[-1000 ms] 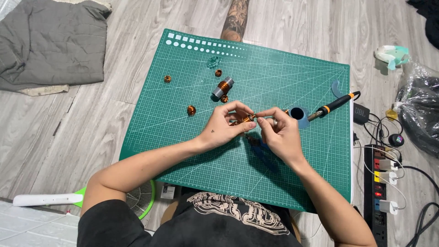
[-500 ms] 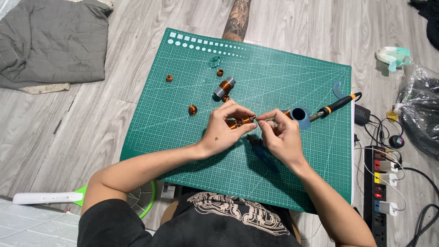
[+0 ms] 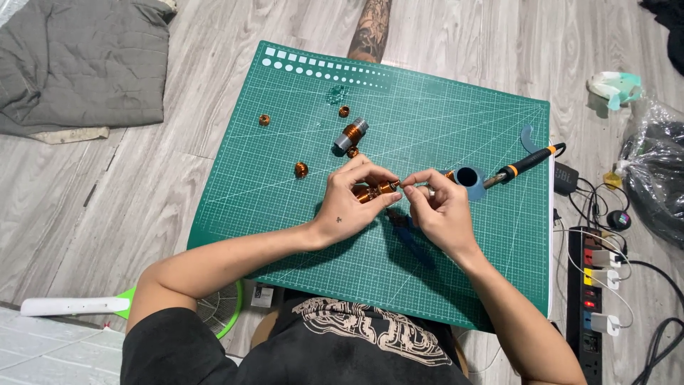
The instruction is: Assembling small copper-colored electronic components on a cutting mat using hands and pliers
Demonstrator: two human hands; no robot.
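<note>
Loose small copper rings (image 3: pixel 301 170) lie left on green cutting mat (image 3: pixel 285 199). Left hand (image 3: pixel 349 207), grip clenched round short copper-coloured metal cylinder (image 3: pixel 370 191) at mat centre. Right hand (image 3: pixel 442 210) pinches its end, fingertips closed. Judged light, rigid, smooth, likely slippery; best held round body.

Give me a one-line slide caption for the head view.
Left hand and right hand pinch a small copper-coloured part above a green cutting mat.
</note>
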